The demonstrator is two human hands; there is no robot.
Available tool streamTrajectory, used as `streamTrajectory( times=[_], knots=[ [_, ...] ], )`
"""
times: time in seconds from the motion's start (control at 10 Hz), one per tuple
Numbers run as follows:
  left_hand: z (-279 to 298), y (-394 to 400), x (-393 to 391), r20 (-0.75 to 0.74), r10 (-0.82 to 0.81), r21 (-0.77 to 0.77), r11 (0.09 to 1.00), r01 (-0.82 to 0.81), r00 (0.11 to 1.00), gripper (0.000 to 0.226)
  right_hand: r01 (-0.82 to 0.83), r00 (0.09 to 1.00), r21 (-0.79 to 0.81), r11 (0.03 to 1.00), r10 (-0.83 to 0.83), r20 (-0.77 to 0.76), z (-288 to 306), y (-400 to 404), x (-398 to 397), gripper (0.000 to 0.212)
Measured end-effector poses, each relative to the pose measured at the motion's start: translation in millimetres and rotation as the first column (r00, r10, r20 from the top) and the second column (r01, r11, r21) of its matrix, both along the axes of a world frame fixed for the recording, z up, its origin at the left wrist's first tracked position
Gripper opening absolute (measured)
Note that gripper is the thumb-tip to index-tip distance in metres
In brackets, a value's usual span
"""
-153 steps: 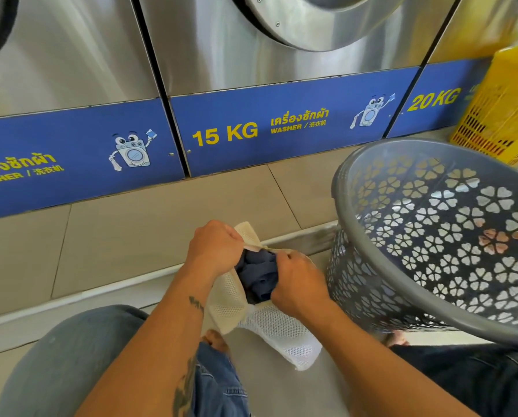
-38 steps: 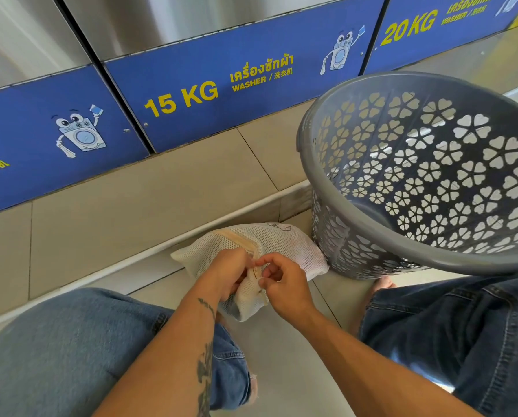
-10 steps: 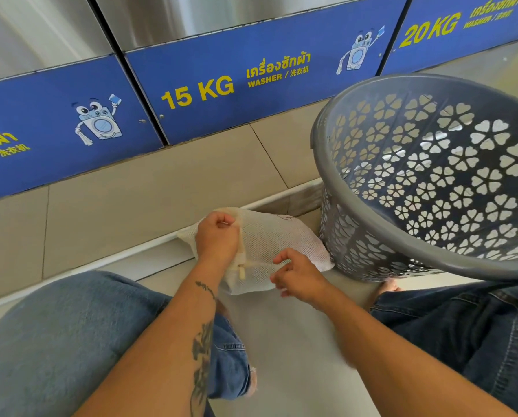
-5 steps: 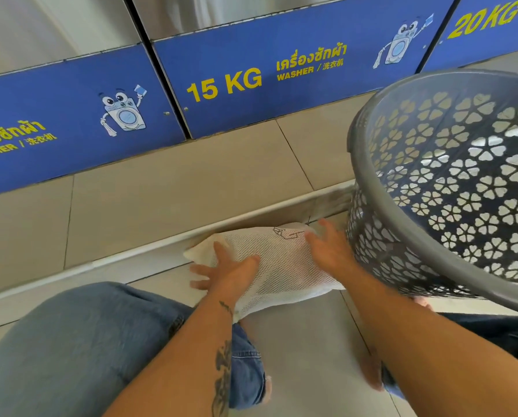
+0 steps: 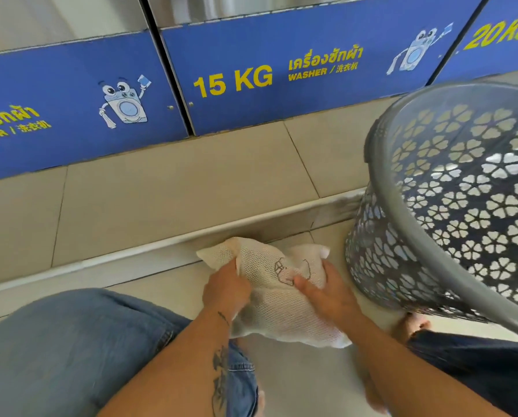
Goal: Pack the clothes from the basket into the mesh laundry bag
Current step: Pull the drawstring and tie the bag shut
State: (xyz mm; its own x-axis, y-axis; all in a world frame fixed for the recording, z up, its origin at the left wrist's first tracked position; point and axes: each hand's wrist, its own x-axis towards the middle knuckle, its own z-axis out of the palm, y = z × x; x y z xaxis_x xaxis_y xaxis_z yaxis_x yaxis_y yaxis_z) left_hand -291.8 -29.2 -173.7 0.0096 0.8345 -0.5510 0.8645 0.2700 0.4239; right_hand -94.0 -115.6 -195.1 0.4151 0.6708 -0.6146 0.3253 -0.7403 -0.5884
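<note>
The cream mesh laundry bag [image 5: 274,308] lies stuffed and closed on the tiled floor between my knees, a small dark line drawing on its top face. My left hand [image 5: 226,288] grips its left edge, fingers curled into the mesh. My right hand [image 5: 327,293] lies flat on the bag's right side, fingers spread and pressing down. The grey plastic basket [image 5: 381,164] with flower-shaped cutouts stands just right of the bag; I see no clothes in the part that shows. The clothes inside the bag are hidden by the mesh.
A low tiled step [image 5: 176,188] runs across behind the bag, under blue washer panels [image 5: 282,76] marked 15 KG and 20 KG. My knees in blue jeans [image 5: 80,350] flank the bag. A bare foot [image 5: 414,323] shows under the basket's edge.
My left hand went from lying flat on the bag to gripping its left edge. My right hand slid from the bag's far right end onto its top. The bag turned slightly.
</note>
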Motion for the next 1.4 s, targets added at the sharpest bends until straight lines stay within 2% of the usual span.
streamTrajectory(
  times=[0.1, 0.2, 0.3, 0.4, 0.5, 0.6, 0.7, 0.8, 0.9, 1.0, 1.1, 1.2, 1.3, 1.4],
  knots=[
    [23.4, -18.9, -4.6, 0.077, 0.101, 0.022, 0.994, -0.103, 0.992, 0.020, -0.097, 0.982, 0.105, 0.990, 0.078, 0.170, 44.6, -8.1, -7.7, 0.098],
    [63.3, -26.6, -4.3, 0.197, 0.149, 0.129, 0.976, -0.176, 0.969, 0.022, -0.178, 0.942, 0.203, 0.963, 0.107, 0.319, 99.0, -7.7, -6.4, 0.092],
    [119.8, -17.2, -5.5, 0.381, 0.222, 0.265, 0.904, -0.335, 0.898, 0.024, -0.177, 0.932, 0.378, 0.909, 0.032, 0.360, 154.3, -2.5, -18.0, 0.091],
    [176.6, -6.8, -19.1, 0.532, 0.265, 0.371, 0.781, -0.502, 0.805, 0.025, -0.187, 0.952, 0.535, 0.824, 0.019, 0.305, 206.5, 15.5, -33.1, 0.094],
    [223.0, 7.5, -37.5, 0.575, 0.262, 0.446, 0.694, -0.565, 0.775, 0.034, -0.254, 0.959, 0.615, 0.747, 0.110, 0.263, 247.1, 48.3, -41.7, 0.092],
    [258.7, 27.3, -59.1, 0.593, 0.235, 0.503, 0.639, -0.583, 0.770, 0.035, -0.292, 0.954, 0.657, 0.695, 0.163, 0.251, 274.5, 84.4, -57.4, 0.089],
    [268.4, 55.8, -76.1, 0.581, 0.206, 0.526, 0.644, -0.556, 0.788, 0.036, -0.297, 0.953, 0.647, 0.702, 0.172, 0.251, 276.7, 121.3, -69.7, 0.084],
    [246.7, 100.3, -81.9, 0.508, 0.205, 0.534, 0.687, -0.493, 0.837, 0.035, -0.310, 0.946, 0.600, 0.738, 0.176, 0.272, 249.7, 166.6, -69.7, 0.081],
    [187.3, 140.7, -77.8, 0.401, 0.147, 0.435, 0.838, -0.329, 0.904, 0.065, -0.345, 0.928, 0.472, 0.811, 0.217, 0.304, 188.6, 206.7, -65.8, 0.077],
    [103.4, 170.9, -65.1, 0.182, 0.028, 0.195, 0.979, -0.065, 0.983, 0.087, -0.410, 0.877, 0.178, 0.895, 0.332, 0.348, 109.1, 237.1, -58.3, 0.082],
    [47.3, 188.3, -50.3, 0.051, 0.076, 0.136, 0.987, -0.083, 0.996, 0.088, -0.431, 0.854, 0.083, 0.898, 0.377, 0.360, 68.0, 269.6, -50.8, 0.088],
    [36.3, 201.8, -40.0, 0.068, 0.132, 0.205, 0.968, -0.143, 0.989, 0.084, -0.488, 0.827, 0.077, 0.869, 0.432, 0.360, 69.3, 300.7, -39.1, 0.091],
    [75.3, 218.2, -50.3, -0.069, 0.021, 0.077, 0.997, -0.015, 0.997, 0.084, -0.546, 0.786, -0.043, 0.837, 0.529, 0.319, 111.5, 316.4, -28.6, 0.092],
    [120.5, 225.1, -54.9, -0.225, -0.092, -0.084, 0.994, 0.075, 0.970, 0.082, -0.563, 0.747, -0.175, 0.808, 0.587, 0.311, 131.6, 309.9, -31.3, 0.090]
  ],
)
